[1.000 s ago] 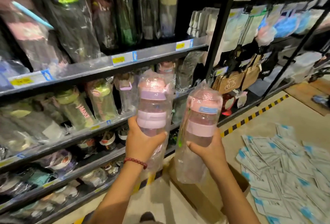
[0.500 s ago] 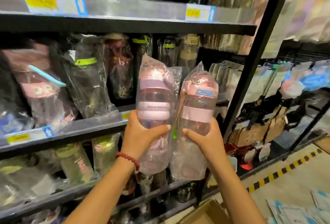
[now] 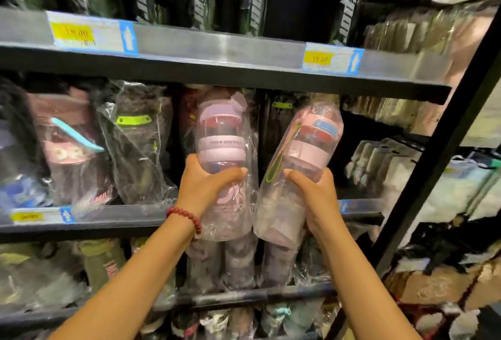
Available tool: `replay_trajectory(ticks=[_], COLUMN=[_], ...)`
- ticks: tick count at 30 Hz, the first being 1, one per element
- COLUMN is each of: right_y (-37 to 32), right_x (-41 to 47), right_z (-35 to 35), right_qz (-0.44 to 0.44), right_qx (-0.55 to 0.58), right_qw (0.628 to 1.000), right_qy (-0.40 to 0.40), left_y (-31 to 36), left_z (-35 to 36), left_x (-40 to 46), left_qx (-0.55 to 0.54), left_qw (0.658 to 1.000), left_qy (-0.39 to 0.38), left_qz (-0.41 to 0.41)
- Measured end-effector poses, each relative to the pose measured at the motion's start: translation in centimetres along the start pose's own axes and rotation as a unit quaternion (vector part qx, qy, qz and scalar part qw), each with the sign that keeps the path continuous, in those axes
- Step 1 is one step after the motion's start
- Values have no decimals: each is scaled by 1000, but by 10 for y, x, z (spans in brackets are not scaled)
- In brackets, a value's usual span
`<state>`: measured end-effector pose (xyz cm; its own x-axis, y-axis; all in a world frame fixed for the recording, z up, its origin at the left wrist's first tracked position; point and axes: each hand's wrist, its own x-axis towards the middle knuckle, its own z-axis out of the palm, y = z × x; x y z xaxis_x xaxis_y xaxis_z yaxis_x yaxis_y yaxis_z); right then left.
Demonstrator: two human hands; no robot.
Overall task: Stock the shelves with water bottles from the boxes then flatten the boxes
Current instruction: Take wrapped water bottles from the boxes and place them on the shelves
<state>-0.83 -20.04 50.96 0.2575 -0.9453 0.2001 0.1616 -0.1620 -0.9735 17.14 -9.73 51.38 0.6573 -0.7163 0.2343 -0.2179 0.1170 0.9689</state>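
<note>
Left hand [image 3: 207, 182] has a firm grip, fingers and thumb curled round the middle of a pink-lidded water bottle [image 3: 222, 150] in a clear plastic bag, held upright with its cap just under the front edge of the upper shelf [image 3: 217, 49]. Right hand [image 3: 311, 190] grips a second bagged bottle [image 3: 303, 155] the same way, this one tilted, top leaning right, bottom close beside the first bottle's. Both bottles sit in front of the middle shelf [image 3: 122, 217], over its front edge toward the right end, not resting on it. A red bead bracelet [image 3: 187, 217] circles the left wrist. Behind and to the left, dark bagged bottles [image 3: 135, 144] lean on the middle shelf; yellow price tags [image 3: 320, 59] line the upper shelf's front edge. A black upright post [image 3: 444, 150] closes off the right end.
</note>
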Motion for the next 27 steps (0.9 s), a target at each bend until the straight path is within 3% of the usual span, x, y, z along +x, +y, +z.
replay_trajectory(ticks=[6, 17, 22, 27], right_y=[-2, -7, 13, 30], right_x=[28, 66, 65, 65], right_z=[5, 15, 25, 32], right_qz=[15, 31, -20, -88], right_qx=[78, 163, 158, 46], right_qw=[994, 986, 987, 995], right_qy=[-76, -12, 9, 9], left_y=[2, 7, -1, -9], left_z=[11, 27, 32, 30], left_x=[12, 30, 37, 44], left_qx=[11, 19, 37, 58], left_qw=[998, 991, 985, 981], left_qy=[64, 123, 157, 168], left_qz=[15, 53, 66, 76])
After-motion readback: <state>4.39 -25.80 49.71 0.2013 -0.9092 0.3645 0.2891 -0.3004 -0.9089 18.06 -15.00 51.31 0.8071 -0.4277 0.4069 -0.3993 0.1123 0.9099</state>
